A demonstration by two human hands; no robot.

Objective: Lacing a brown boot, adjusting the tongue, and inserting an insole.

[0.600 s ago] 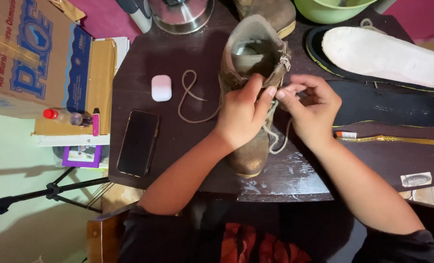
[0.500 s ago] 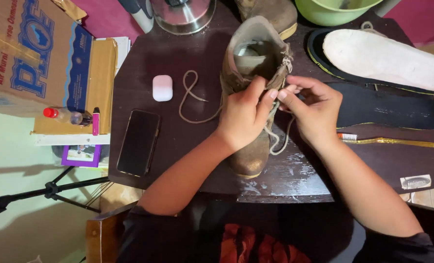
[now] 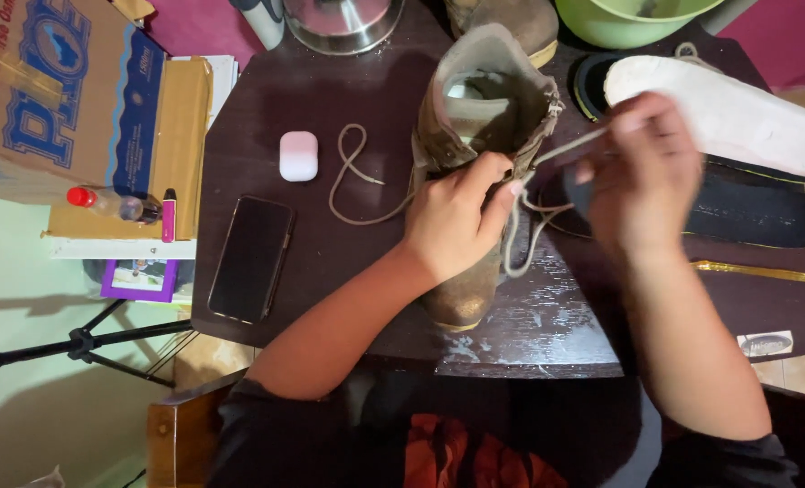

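Head view, boot: a worn brown boot [image 3: 475, 181] stands at the frame's upper centre on the dark table [image 3: 330, 81].
Left hand: the left hand [image 3: 456, 221] is clamped on the boot's side.
Right hand: the right hand [image 3: 642, 176], blurred, has its fingers pinched on the lace [image 3: 560, 149], drawn taut from an eyelet.
Risk: the lace might slip from the pinch, or the boot tip towards the right.
Nearby: a phone [image 3: 251, 259] at centre left, and a white insole [image 3: 737, 113] at upper right.

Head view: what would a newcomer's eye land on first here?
The worn brown boot at the middle of the dark table, with the left hand pressing its side. Just right of it, the blurred right hand pulls a lace taut from the eyelets. A white insole lies at far right.
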